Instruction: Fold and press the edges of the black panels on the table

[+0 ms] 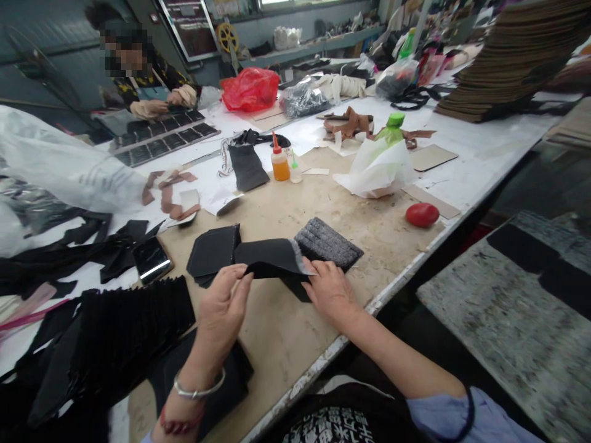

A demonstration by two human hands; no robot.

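Note:
Between my two hands a black fabric piece is stretched, its right end showing a pale grey edge. My left hand pinches its near left corner between thumb and fingers. At the other end, my right hand has its fingers closed on the pale edge. Just behind lies a stack of grey-edged pieces, fanned in a row. Several flat black pieces rest to the left of the held one. Below the held piece, part of another dark piece shows on the board.
A large pile of black pieces and a phone lie at left. Farther back stand a glue bottle and a white plastic bag. A red oval object sits near the table edge. Another person works across the table.

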